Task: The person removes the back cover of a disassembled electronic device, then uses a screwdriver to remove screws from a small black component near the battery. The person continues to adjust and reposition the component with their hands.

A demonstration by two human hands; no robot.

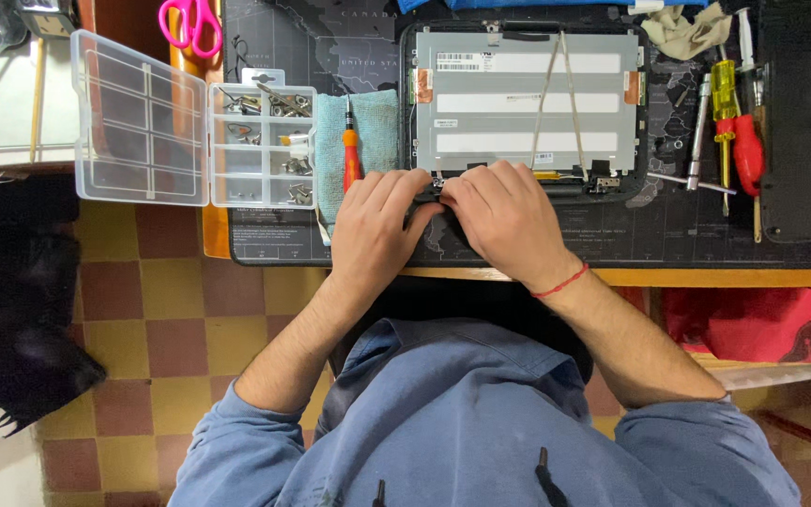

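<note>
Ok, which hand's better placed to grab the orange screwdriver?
Likely left: the left hand lies just below the screwdriver on the cloth; the right hand is farther, beyond it.

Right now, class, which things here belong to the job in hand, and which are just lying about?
In hand:
left hand
right hand
opened screen panel, both hands at its near edge

Lying about:
pink scissors
clear screw box
orange screwdriver on blue cloth
red and yellow screwdrivers
</note>
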